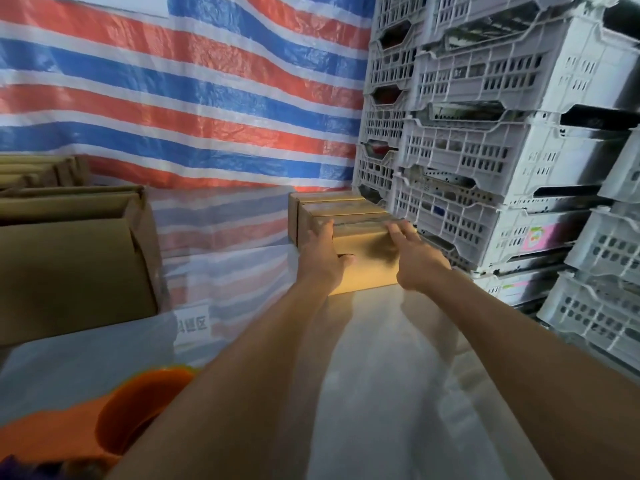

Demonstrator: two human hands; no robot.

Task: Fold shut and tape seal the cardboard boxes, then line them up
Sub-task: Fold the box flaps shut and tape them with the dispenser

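Observation:
A closed brown cardboard box [367,258] stands on the pale work surface, nearest in a short row of similar sealed boxes [332,204] that runs back toward the tarp. My left hand [322,258] holds the near box at its left side, fingers over the top edge and thumb on the front face. My right hand [414,258] lies on the box's right top edge with straight, spread fingers. Clear tape shows along the box's top.
A large open cardboard carton [69,258] sits at the left, with more flat cardboard behind it. Stacked grey plastic crates [491,150] wall in the right side, close to the row. A striped tarp [194,98] hangs behind. An orange object [138,410] lies at lower left.

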